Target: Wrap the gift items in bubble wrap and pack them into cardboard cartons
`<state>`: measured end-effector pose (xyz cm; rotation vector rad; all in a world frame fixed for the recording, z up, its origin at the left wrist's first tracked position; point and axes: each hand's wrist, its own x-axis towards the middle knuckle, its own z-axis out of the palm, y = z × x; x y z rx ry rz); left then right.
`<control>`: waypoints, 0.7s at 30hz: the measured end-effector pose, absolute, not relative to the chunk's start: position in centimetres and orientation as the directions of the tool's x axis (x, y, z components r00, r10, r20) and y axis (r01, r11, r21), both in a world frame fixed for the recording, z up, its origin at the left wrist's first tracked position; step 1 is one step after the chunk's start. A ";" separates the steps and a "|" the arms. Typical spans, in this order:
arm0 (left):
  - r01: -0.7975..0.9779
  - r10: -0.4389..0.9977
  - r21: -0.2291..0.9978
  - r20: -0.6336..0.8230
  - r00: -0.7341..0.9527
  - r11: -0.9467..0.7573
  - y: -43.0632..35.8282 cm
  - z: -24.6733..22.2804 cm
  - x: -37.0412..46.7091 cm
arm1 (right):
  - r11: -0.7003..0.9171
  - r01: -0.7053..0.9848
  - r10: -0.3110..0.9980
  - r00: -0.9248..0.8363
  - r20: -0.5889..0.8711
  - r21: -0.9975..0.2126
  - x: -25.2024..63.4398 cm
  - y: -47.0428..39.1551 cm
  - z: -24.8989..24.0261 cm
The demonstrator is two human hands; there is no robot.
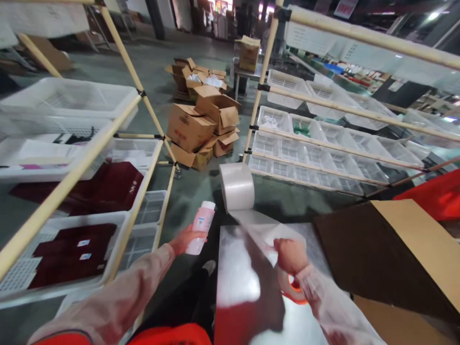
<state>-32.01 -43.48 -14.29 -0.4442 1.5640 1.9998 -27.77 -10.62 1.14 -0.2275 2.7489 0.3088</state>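
My left hand (187,240) is wrapped round a pink bottle (201,223) with a white cap, held tilted off the left side of the metal table. My right hand (292,255) is closed on the loose end of clear plastic wrap (257,229) above the table top. From there the wrap runs back to a large whitish roll (237,187) at the table's far edge. A tape roll with an orange core (293,290) lies on the metal table (237,268), partly hidden behind my right wrist.
At left, a rack (122,62) carries white baskets (118,230) with dark red folded packaging (82,247). Another rack (341,105) of white bins stands ahead right. Open cardboard boxes (190,127) sit on the floor ahead. A large brown carton (388,258) is at right.
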 end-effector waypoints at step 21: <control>0.514 0.622 0.364 -0.322 -0.713 0.777 -27.8 -15.2 -9.3 | 0.996 0.042 -0.022 -0.732 -0.681 -0.077 2.4 -15.3 -14.0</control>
